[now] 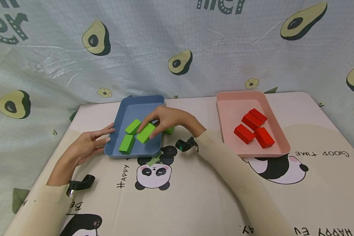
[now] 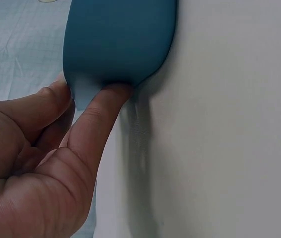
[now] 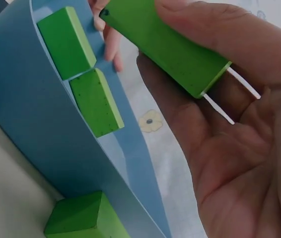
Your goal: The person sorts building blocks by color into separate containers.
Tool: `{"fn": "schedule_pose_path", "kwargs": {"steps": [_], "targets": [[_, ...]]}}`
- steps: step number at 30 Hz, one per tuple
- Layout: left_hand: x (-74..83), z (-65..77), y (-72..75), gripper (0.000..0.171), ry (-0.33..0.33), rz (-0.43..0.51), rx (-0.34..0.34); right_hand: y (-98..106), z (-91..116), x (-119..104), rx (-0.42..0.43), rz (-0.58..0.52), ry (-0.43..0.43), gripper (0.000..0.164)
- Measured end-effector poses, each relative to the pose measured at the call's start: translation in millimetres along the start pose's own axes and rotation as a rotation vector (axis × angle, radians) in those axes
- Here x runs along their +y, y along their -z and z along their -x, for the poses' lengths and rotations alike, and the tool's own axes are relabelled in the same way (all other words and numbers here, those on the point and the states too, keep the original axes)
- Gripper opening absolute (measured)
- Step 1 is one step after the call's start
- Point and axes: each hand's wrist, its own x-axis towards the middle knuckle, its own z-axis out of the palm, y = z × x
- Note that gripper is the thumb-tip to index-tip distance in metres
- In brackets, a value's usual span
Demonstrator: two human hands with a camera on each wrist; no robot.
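Observation:
My right hand (image 1: 168, 118) pinches a green rectangular block (image 1: 146, 132) between thumb and fingers, over the right side of a blue tray (image 1: 141, 102). In the right wrist view, two thin white prongs stick out from one end of the held block (image 3: 180, 54). Two more green blocks (image 1: 133, 127) (image 1: 127, 144) lie in the tray. Another green block (image 1: 169, 130) sits outside its right wall, partly hidden by my right hand. My left hand (image 1: 89, 144) touches the tray's left wall with its fingers extended; the left wrist view shows fingertips against the tray's outer side (image 2: 120, 39).
On the right stands a pink tray (image 1: 233, 101) with several red blocks (image 1: 253, 120) in it. The table (image 1: 194, 196) has a cloth printed with pandas and lettering. Behind it hangs a sheet (image 1: 141, 72) with avocado prints.

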Motion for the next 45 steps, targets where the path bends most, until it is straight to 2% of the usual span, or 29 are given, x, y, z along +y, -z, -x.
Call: {"fn": "schedule_pose_path", "kwargs": {"steps": [6, 10, 17, 29, 39, 45], "targets": [[0.2, 0.9, 1.2, 0.062, 0.003, 0.001, -0.001, 1, -11, 7, -0.027, 0.004, 0.023, 0.039], [0.3, 0.6, 2.1, 0.061, 0.005, -0.005, 0.0, 3, -16, 10, -0.035, -0.004, 0.013, 0.041], [1.1, 1.3, 4.0, 0.062, 0.012, 0.009, 0.006, 5, -23, 9, -0.051, -0.084, 0.001, 0.041], [1.1, 1.7, 5.9, 0.062, 0.01, -0.015, 0.005, 7, -42, 14, -0.08, -0.091, -0.023, 0.04], [0.6, 0.1, 5.7, 0.059, 0.016, -0.058, 0.007, 13, -61, 22, -0.244, -0.183, -0.047, 0.039], [0.2, -3.1, 3.6, 0.058, 0.032, -0.052, -0.003, 16, -65, 25, -0.352, -0.179, -0.062, 0.038]]}}
